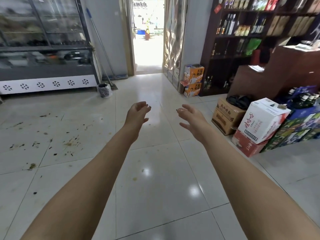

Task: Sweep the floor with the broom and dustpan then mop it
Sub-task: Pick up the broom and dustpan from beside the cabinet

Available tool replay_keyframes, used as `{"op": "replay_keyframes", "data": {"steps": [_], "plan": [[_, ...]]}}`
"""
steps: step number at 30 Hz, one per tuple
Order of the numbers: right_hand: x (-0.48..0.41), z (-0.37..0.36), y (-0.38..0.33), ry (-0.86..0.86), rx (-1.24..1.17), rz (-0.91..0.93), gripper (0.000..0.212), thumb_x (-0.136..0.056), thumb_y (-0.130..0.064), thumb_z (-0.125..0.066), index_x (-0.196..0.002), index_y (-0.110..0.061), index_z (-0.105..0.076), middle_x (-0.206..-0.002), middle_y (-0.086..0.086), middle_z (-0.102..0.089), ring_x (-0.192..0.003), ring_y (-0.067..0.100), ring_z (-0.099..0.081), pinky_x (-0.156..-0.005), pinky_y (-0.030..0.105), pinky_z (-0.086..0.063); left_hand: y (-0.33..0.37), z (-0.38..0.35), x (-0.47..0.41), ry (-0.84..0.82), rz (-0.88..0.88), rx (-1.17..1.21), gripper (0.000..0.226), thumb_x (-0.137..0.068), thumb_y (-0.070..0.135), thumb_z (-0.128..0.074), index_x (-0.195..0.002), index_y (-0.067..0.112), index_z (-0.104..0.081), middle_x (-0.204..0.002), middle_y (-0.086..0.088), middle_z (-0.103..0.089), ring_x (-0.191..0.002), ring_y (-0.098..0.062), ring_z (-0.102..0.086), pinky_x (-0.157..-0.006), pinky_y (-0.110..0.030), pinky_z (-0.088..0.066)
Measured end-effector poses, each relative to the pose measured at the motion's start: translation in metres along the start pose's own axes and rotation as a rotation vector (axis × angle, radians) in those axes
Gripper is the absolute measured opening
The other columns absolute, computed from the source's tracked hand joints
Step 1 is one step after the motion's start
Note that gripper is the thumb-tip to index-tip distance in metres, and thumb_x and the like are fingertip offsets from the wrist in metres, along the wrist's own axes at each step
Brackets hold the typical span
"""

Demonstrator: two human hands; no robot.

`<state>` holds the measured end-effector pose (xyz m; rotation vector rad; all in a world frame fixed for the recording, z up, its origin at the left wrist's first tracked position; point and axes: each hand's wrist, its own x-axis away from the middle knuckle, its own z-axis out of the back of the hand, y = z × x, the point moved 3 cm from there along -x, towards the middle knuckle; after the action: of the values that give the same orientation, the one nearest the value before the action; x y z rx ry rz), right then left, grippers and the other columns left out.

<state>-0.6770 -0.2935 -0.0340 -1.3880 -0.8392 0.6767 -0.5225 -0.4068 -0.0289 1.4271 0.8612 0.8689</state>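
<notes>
Your arms: both stretch forward over the tiled floor (155,196), bare to the elbow.
Your left hand (137,112): fingers loosely curled, holding nothing, above the floor.
Your right hand (191,116): palm turned inward, fingers loosely spread, holding nothing; a gap lies between it and your left hand.
Litter (69,141): dark and yellowish scraps are scattered over the tiles to your left.
Cartons: a white carton (263,118) sits tilted on a red one to your right, beside a brown carton (226,115).
Bin (104,90): lined with a bag, it stands at the corner of the display cooler (43,40).
Mop (100,42): its long handle with a blue grip leans on the wall between cooler and doorway (149,40), well beyond your hands; thinner poles stand beside it, and you cannot tell whether one is the broom.
Shelves (242,32): bottles fill them at far right.
</notes>
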Motion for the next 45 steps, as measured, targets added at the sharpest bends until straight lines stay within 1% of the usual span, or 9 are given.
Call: {"op": "replay_keyframes", "data": {"steps": [4,11,14,17,22,25,34,38,45], "plan": [[-0.055,0.011,-0.002,0.008,-0.011,-0.012,0.058,-0.094,-0.022,-0.057,-0.146,-0.012,-0.032,-0.144,0.007,-0.043,-0.129,0.019,-0.042,-0.108,0.042,-0.038,-0.002,-0.016,-0.050,-0.006,-0.001,0.001,0.037,-0.094,0.014,-0.053,-0.130,0.009,-0.049,-0.121,-0.001,-0.054,-0.108,-0.014,-0.054,-0.094,-0.033,-0.048],[-0.167,0.037,-0.004,-0.078,-0.012,-0.026,0.059,-0.094,-0.023,-0.057,-0.146,-0.013,-0.031,-0.145,0.006,-0.042,-0.132,0.020,-0.040,-0.109,0.045,-0.035,-0.015,-0.068,-0.147,0.020,0.000,-0.003,0.036,-0.094,0.014,-0.053,-0.129,0.010,-0.049,-0.120,0.000,-0.054,-0.113,-0.016,-0.054,-0.095,-0.034,-0.049],[-0.223,0.060,-0.004,-0.096,-0.012,-0.020,0.057,-0.093,-0.017,-0.057,-0.145,-0.013,-0.034,-0.145,0.007,-0.042,-0.129,0.019,-0.042,-0.109,0.044,-0.036,-0.020,-0.094,-0.193,0.050,0.004,0.000,0.036,-0.094,0.013,-0.052,-0.130,0.009,-0.049,-0.121,-0.001,-0.054,-0.115,-0.017,-0.054,-0.097,-0.035,-0.048],[-0.285,0.090,-0.012,-0.115,-0.016,-0.020,0.057,-0.093,-0.016,-0.057,-0.145,-0.013,-0.034,-0.144,0.006,-0.043,-0.121,0.016,-0.046,-0.106,0.041,-0.039,-0.021,-0.126,-0.245,0.085,0.005,-0.015,0.036,-0.094,0.013,-0.052,-0.130,0.009,-0.049,-0.126,-0.004,-0.055,-0.117,-0.018,-0.053,-0.097,-0.036,-0.048],[-0.387,0.134,-0.031,-0.163,0.002,-0.026,0.057,-0.093,-0.015,-0.058,-0.144,-0.012,-0.035,-0.144,0.006,-0.043,-0.126,0.019,-0.044,-0.107,0.042,-0.038,-0.024,-0.183,-0.327,0.140,0.015,-0.046,0.036,-0.093,0.014,-0.053,-0.129,0.010,-0.049,-0.129,-0.004,-0.055,-0.115,-0.016,-0.054,-0.097,-0.036,-0.048],[-0.431,0.148,-0.033,-0.176,-0.009,-0.041,0.056,-0.092,-0.014,-0.059,-0.144,-0.011,-0.036,-0.142,0.006,-0.045,-0.123,0.017,-0.046,-0.105,0.040,-0.039,-0.024,-0.205,-0.367,0.152,0.028,-0.059,0.036,-0.093,0.013,-0.053,-0.129,0.010,-0.049,-0.129,-0.005,-0.055,-0.112,-0.015,-0.054,-0.096,-0.036,-0.048],[-0.581,0.162,-0.031,-0.222,0.001,-0.051,0.058,-0.092,-0.016,-0.059,-0.144,-0.013,-0.035,-0.142,0.004,-0.045,-0.123,0.017,-0.045,-0.108,0.043,-0.037,-0.025,-0.238,-0.513,0.179,0.010,-0.066,0.041,-0.093,0.015,-0.056,-0.132,0.011,-0.046,-0.130,-0.004,-0.054,-0.115,-0.019,-0.053,-0.099,-0.040,-0.048],[-0.670,0.154,-0.038,-0.237,0.029,-0.046,0.058,-0.092,-0.016,-0.059,-0.144,-0.014,-0.035,-0.142,0.004,-0.045,-0.124,0.018,-0.045,-0.107,0.042,-0.037,-0.031,-0.238,-0.600,0.208,0.015,-0.039,0.041,-0.092,0.015,-0.057,-0.132,0.011,-0.046,-0.131,-0.006,-0.053,-0.117,-0.020,-0.053,-0.100,-0.041,-0.047],[-0.810,0.125,-0.068,-0.286,0.034,-0.046,0.057,-0.091,-0.018,-0.060,-0.143,-0.016,-0.037,-0.140,0.002,-0.046,-0.124,0.016,-0.045,-0.107,0.041,-0.037,-0.015,-0.231,-0.739,0.271,-0.009,-0.035,0.039,-0.092,0.015,-0.057,-0.130,0.013,-0.048,-0.129,-0.003,-0.054,-0.115,-0.018,-0.053,-0.098,-0.039,-0.047]]}}
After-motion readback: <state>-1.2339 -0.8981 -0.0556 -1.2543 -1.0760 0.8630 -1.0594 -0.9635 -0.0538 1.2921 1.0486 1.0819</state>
